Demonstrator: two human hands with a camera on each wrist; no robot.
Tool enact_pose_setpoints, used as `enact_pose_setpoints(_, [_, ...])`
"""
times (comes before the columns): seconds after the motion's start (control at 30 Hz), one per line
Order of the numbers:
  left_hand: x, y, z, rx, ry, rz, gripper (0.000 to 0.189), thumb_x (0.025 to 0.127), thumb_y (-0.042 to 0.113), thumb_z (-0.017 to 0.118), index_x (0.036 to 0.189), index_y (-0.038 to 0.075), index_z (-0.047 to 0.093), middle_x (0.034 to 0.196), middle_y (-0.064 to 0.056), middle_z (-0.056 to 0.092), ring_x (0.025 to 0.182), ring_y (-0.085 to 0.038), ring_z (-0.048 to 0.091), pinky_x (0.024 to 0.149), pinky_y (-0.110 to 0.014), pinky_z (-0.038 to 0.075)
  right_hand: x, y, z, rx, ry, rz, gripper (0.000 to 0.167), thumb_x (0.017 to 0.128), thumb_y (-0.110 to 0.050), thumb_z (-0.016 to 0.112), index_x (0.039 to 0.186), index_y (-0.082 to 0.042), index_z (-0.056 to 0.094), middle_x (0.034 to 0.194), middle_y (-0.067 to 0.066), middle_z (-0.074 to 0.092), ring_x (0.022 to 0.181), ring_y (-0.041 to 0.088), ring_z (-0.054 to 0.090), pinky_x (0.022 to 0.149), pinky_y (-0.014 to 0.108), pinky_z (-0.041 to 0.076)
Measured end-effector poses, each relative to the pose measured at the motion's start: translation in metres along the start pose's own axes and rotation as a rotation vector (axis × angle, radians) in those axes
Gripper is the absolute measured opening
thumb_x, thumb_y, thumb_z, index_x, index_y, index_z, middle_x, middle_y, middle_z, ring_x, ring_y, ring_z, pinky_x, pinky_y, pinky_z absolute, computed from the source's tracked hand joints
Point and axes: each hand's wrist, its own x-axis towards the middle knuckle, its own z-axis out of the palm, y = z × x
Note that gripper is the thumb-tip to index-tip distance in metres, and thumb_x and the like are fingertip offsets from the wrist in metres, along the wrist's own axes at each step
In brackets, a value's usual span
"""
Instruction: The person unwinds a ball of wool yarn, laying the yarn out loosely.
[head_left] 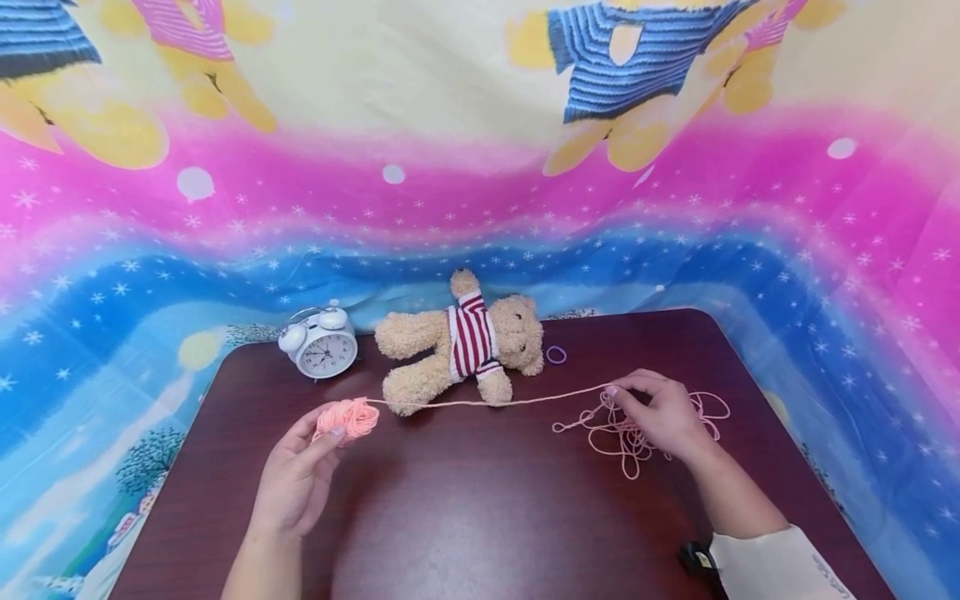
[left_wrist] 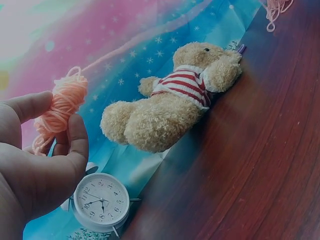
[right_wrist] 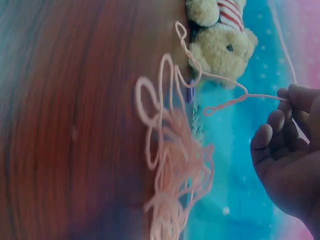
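A small wound bundle of peach yarn (head_left: pixel 347 419) is gripped by my left hand (head_left: pixel 294 479), thumb on one side and fingertips on the other. From its top a single strand (head_left: pixel 480 403) runs rightward, nearly straight, in front of the teddy bear. My right hand (head_left: pixel 663 412) pinches that strand between thumb and forefinger, its other fingers loosely bent in the right wrist view. Beneath the right hand lies a loose tangle of the same yarn (head_left: pixel 626 446), with twisted loops sticking out to its left. The right wrist view shows a short twisted tail (right_wrist: pixel 225 104) hanging near the pinch.
A teddy bear (head_left: pixel 471 342) in a red-and-white striped shirt lies on its side at the back of the dark wooden table (head_left: pixel 465 533). Left of it stands a white alarm clock (head_left: pixel 326 354). A purple ring (head_left: pixel 557 355) lies by the bear's head. Patterned cloth surrounds the table.
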Motion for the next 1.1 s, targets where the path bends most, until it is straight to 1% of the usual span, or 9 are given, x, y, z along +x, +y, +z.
enact_pose_setpoints(0.03, [0.000, 0.000, -0.001, -0.001, -0.004, 0.003, 0.030, 0.104, -0.003, 0.056, 0.132, 0.006, 0.061, 0.118, -0.001, 0.070, 0.099, -0.012, 0.069, 0.091, -0.026, 0.056, -0.001, 0.003, -0.002, -0.019, 0.009, -0.001, 0.015, 0.099, -0.028, 0.073, 0.103, -0.016, 0.081, 0.094, -0.008, 0.072, 0.079, 0.012, 0.068, 0.073, 0.027, 0.053])
enact_pose_setpoints(0.2, [0.000, 0.001, -0.005, -0.009, -0.006, 0.030, 0.030, 0.104, -0.005, 0.054, 0.131, 0.005, 0.062, 0.119, -0.002, 0.070, 0.101, -0.012, 0.069, 0.092, -0.026, 0.055, -0.006, 0.016, -0.016, -0.100, 0.032, 0.014, 0.017, 0.100, -0.030, 0.072, 0.105, -0.017, 0.081, 0.099, -0.006, 0.074, 0.092, 0.014, 0.067, 0.080, 0.033, 0.053])
enact_pose_setpoints(0.27, [0.000, 0.002, -0.007, -0.019, 0.002, 0.038, 0.029, 0.104, -0.005, 0.055, 0.131, 0.005, 0.061, 0.120, -0.003, 0.070, 0.101, -0.012, 0.069, 0.091, -0.026, 0.056, -0.008, 0.020, -0.022, -0.128, 0.036, 0.033, 0.018, 0.100, -0.032, 0.071, 0.105, -0.018, 0.081, 0.101, -0.006, 0.075, 0.096, 0.014, 0.067, 0.082, 0.034, 0.053])
enact_pose_setpoints(0.33, [0.000, 0.003, -0.009, -0.023, 0.004, 0.041, 0.029, 0.104, -0.005, 0.054, 0.131, 0.005, 0.061, 0.120, -0.003, 0.070, 0.101, -0.012, 0.069, 0.091, -0.025, 0.056, -0.011, 0.023, -0.028, -0.146, 0.037, 0.047, 0.019, 0.101, -0.034, 0.070, 0.106, -0.019, 0.081, 0.102, -0.006, 0.075, 0.097, 0.012, 0.066, 0.081, 0.033, 0.053])
enact_pose_setpoints(0.47, [0.000, 0.003, -0.012, -0.037, 0.013, 0.040, 0.029, 0.104, -0.005, 0.054, 0.131, 0.005, 0.061, 0.120, -0.003, 0.070, 0.100, -0.012, 0.069, 0.090, -0.025, 0.056, -0.014, 0.031, -0.041, -0.173, 0.050, 0.068, 0.021, 0.101, -0.035, 0.070, 0.107, -0.018, 0.081, 0.104, -0.004, 0.075, 0.095, 0.003, 0.063, 0.080, 0.029, 0.052])
enact_pose_setpoints(0.77, [-0.001, 0.006, -0.021, -0.030, 0.016, 0.050, 0.030, 0.104, -0.007, 0.053, 0.128, 0.005, 0.065, 0.118, -0.003, 0.070, 0.102, -0.013, 0.070, 0.092, -0.025, 0.056, -0.021, 0.050, -0.073, -0.211, 0.094, 0.113, 0.026, 0.101, -0.034, 0.070, 0.111, -0.013, 0.080, 0.107, 0.006, 0.076, 0.093, -0.018, 0.050, 0.077, 0.019, 0.047])
enact_pose_setpoints(0.87, [-0.002, 0.007, -0.024, -0.045, 0.012, 0.061, 0.029, 0.104, -0.007, 0.052, 0.128, 0.004, 0.065, 0.119, -0.004, 0.069, 0.104, -0.014, 0.070, 0.094, -0.025, 0.055, -0.023, 0.060, -0.080, -0.203, 0.113, 0.123, 0.025, 0.100, -0.032, 0.070, 0.110, -0.011, 0.080, 0.108, 0.010, 0.076, 0.096, -0.019, 0.048, 0.080, 0.016, 0.044])
enact_pose_setpoints(0.97, [-0.002, 0.008, -0.026, -0.047, 0.015, 0.069, 0.030, 0.104, -0.006, 0.051, 0.129, 0.004, 0.064, 0.120, -0.004, 0.069, 0.105, -0.013, 0.069, 0.094, -0.025, 0.055, -0.026, 0.069, -0.087, -0.210, 0.127, 0.134, 0.025, 0.100, -0.030, 0.071, 0.110, -0.009, 0.080, 0.110, 0.015, 0.076, 0.101, -0.009, 0.054, 0.080, 0.016, 0.041])
enact_pose_setpoints(1.1, [-0.001, 0.008, -0.030, -0.041, 0.024, 0.073, 0.031, 0.105, -0.006, 0.051, 0.130, 0.003, 0.064, 0.122, -0.004, 0.069, 0.106, -0.013, 0.069, 0.094, -0.024, 0.055, -0.029, 0.079, -0.095, -0.225, 0.136, 0.166, 0.027, 0.100, -0.031, 0.071, 0.111, -0.008, 0.079, 0.115, 0.022, 0.074, 0.108, 0.022, 0.063, 0.079, 0.016, 0.040])
